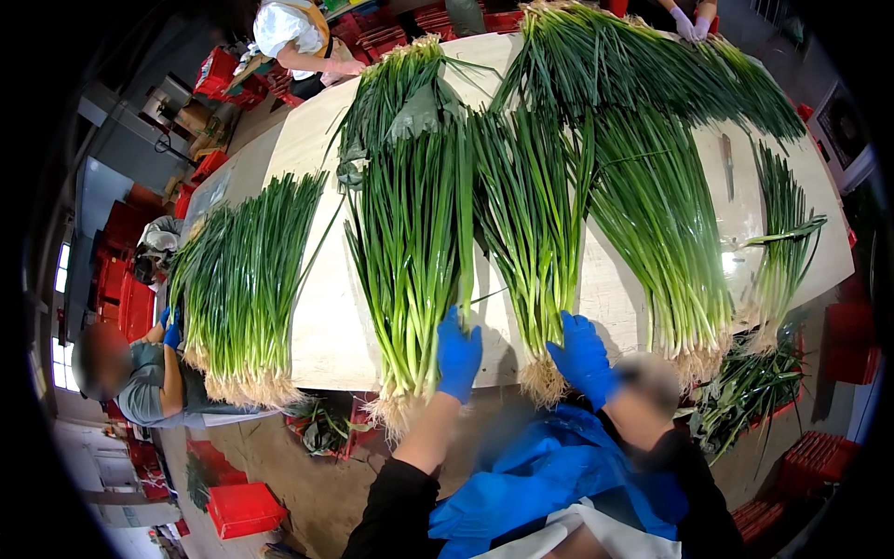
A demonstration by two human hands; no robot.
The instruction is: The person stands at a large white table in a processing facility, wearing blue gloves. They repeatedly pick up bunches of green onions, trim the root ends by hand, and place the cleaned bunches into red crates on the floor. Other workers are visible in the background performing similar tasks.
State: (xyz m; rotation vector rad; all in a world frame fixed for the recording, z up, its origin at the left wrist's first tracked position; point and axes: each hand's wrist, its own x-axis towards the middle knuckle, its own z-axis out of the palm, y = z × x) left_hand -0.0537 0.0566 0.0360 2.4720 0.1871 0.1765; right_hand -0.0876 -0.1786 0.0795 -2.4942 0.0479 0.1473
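Observation:
My left hand (pixel 459 356), in a blue glove, is at the lower right edge of a long pile of leek-like greens (pixel 412 251). A green stalk runs down to its fingertips; whether they grip it is hidden. My right hand (pixel 585 356), also blue-gloved, has its fingers apart and empty beside the lower stems of a narrower bundle of greens (pixel 534 258). That bundle lies between my hands, its pale roots (pixel 543 381) over the table's near edge. Leaves point away from me in both piles.
A larger pile of greens (pixel 656 237) lies to the right, beyond it a knife (pixel 728 168) and a small bunch (pixel 775 251) on the pale table (pixel 321 328). A blue-gloved co-worker (pixel 157 384) stands left by another pile (pixel 244 286). Leafy scraps (pixel 747 388) fill a crate below right.

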